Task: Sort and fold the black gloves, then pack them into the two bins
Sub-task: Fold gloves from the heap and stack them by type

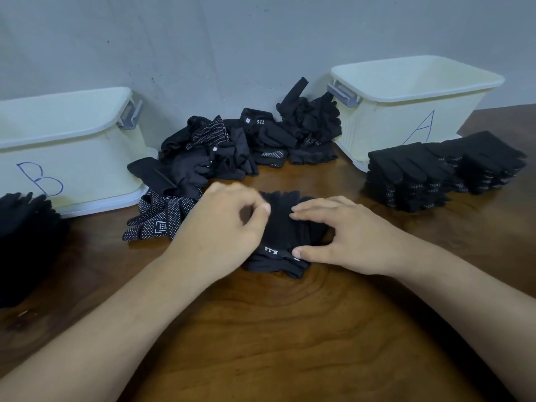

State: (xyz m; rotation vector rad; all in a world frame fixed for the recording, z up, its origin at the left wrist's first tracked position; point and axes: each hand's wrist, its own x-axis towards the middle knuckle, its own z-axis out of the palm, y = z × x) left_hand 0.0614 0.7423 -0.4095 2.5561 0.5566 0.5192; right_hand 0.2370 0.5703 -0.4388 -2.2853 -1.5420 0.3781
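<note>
- both forearms reach in from the near edge over the wooden desk (pixel 290 329), converging on one spot at its middle.
- the glove (pixel 282 227) being worked lies flat on the desk between the hands, cuff with white lettering toward the person, fingers pointing away.
- it looks like thin knit: light, limp and quick to spring open, so a fold probably needs pressing flat, and the cuff or a doubled edge is the best place to hold it.
- the left grip (pixel 229 224) is curled, thumb and fingertips apparently pinching the glove's left edge; motion blur leaves this uncertain.
- the right grip (pixel 342 236) lies spread, straight fingers pressing on the fabric and thumb on the cuff, grasping nothing.
- a left stack (pixel 23 221) and a taller right stack (pixel 420 175) of folded gloves sit on the desk, not yet binned.
- farther back, a loose heap (pixel 246 146) of unsorted gloves lies between bin b (pixel 72 146) and bin a (pixel 406 111).
</note>
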